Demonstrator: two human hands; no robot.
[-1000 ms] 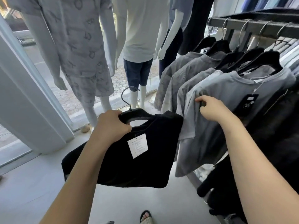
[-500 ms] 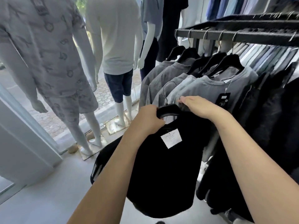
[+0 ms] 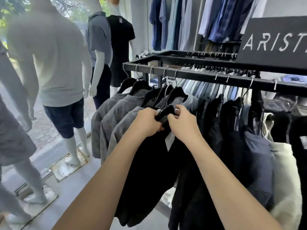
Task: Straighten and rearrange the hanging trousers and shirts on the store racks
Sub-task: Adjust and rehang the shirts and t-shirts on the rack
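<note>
A black garment (image 3: 149,171) with a white tag hangs from a black hanger (image 3: 166,112) that both hands hold up at the rack. My left hand (image 3: 146,122) grips the hanger's left shoulder. My right hand (image 3: 182,122) grips its right side, fingers curled over the top. The hanger's hook is hidden among the grey shirts (image 3: 116,117) hanging at the left end of the black rail (image 3: 199,76). Dark trousers and shirts (image 3: 232,130) hang to the right of my hands.
Several mannequins (image 3: 54,67) stand by the window on the left, on floor plates. A black sign (image 3: 274,42) sits on the rack's top at the right. Blue and white shirts (image 3: 174,22) hang on the back wall. Grey floor lies between mannequins and rack.
The black garment has been lifted from low in front of me up to the rack. My right hand left the grey shirt and took hold of the hanger. The view tilted upward.
</note>
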